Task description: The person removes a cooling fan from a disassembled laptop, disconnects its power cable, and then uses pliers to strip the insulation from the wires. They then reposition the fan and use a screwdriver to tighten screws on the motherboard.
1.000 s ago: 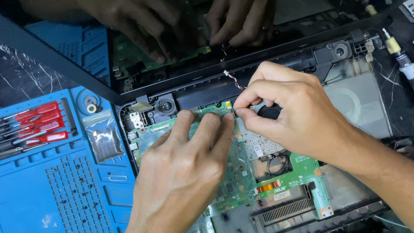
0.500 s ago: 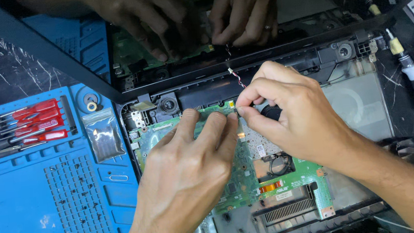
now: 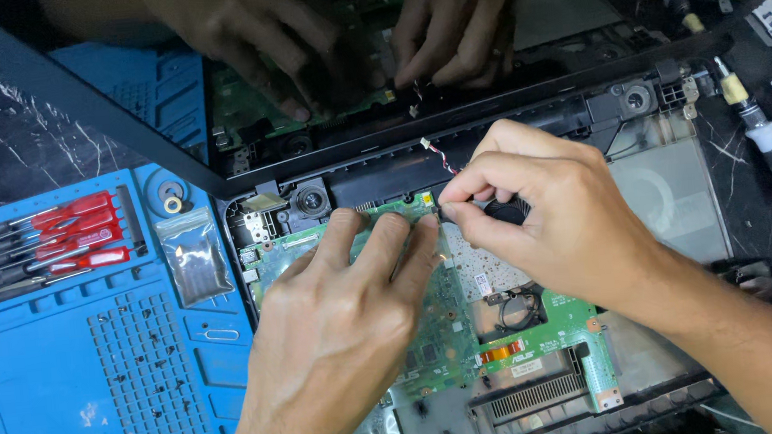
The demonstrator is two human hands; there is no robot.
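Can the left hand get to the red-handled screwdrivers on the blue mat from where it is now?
Probably yes. The left hand rests on the green circuit board, and the red-handled screwdrivers lie uncovered on the blue mat off to its left. Nothing stands between them, though the hand would have to let go of the board.
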